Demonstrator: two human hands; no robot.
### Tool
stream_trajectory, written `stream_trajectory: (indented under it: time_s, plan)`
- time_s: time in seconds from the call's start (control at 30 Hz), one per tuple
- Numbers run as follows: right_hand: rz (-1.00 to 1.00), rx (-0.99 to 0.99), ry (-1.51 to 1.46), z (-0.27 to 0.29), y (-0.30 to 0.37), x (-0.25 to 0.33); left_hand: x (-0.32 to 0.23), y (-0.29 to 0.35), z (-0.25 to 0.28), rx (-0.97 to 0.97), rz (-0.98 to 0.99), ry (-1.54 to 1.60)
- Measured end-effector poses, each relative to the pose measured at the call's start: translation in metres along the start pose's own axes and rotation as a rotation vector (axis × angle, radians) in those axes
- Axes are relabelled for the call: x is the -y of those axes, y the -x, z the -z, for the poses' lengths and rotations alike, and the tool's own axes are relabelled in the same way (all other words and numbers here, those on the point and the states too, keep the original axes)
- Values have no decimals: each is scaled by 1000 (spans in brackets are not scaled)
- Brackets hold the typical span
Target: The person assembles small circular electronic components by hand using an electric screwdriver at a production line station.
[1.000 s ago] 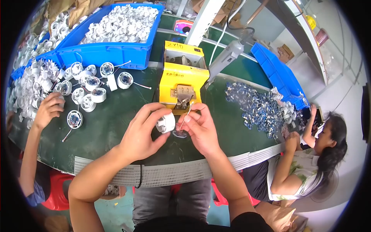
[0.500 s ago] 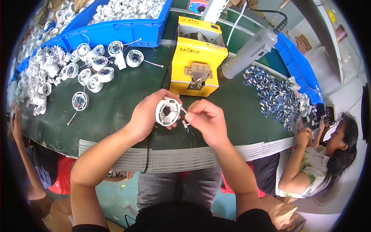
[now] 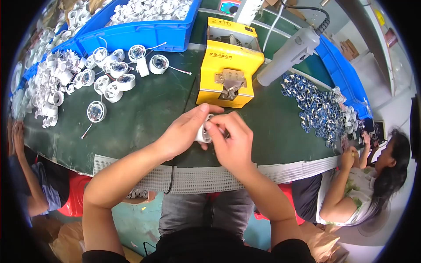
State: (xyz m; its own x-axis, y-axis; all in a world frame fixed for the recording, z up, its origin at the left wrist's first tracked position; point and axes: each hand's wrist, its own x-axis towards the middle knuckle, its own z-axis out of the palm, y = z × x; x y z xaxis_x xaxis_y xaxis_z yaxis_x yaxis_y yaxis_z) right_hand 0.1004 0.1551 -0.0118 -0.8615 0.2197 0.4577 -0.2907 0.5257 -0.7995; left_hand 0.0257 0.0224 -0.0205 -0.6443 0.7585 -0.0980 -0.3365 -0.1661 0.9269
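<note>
My left hand (image 3: 180,135) holds a white round plastic housing (image 3: 201,135) over the table's near middle, fingers wrapped about its side. The housing is turned partly edge-on, its open face toward my right hand (image 3: 235,142). The right fingers are closed in a pinch at that opening; a small dark bit shows between them, too hidden to make out. Beyond both hands stands a yellow machine (image 3: 230,65) with a metal block on its front. Left of it lie several white housings (image 3: 96,111) with circuit boards inside and thin wires trailing out.
White plastic parts (image 3: 55,79) are heaped at the left, below a blue bin (image 3: 136,37) full of more. Small blue circuit boards (image 3: 313,105) cover the right side, near a grey cylindrical device (image 3: 289,57). A perforated white strip (image 3: 206,179) edges the table. Another person (image 3: 355,184) sits at right.
My right hand has moved in against the housing, and the wires and small board hanging from it are now hidden. The housing has turned from face-up to nearly edge-on. The view has shifted slightly.
</note>
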Motion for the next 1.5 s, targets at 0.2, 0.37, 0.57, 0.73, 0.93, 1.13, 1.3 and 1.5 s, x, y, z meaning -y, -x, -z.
stream_trajectory:
  time_s: [0.2,0.37,0.57,0.73,0.93,1.13,1.3,1.5]
  plan:
    - [41,53,109,7,1,-6,-1,7,11,-84,-293,-272]
    - [-163,49,-245,27,6,-24,10,-17,7,-131,-345,-2]
    - [-358,4,-635,26,4,-32,9,-6,1,34,-400,-60]
    - [-106,55,-404,22,-3,-11,11,-11,12,-127,-524,-248]
    - [96,35,-188,18,-6,-16,-1,-2,11,-111,-354,-102]
    - [-262,-8,-606,9,2,-9,3,-3,5,-2,-328,-45]
    - [-134,-35,-461,5,7,-14,9,2,4,66,-280,-49]
    - [69,-154,-250,-1,5,-16,14,4,-2,157,-258,36]
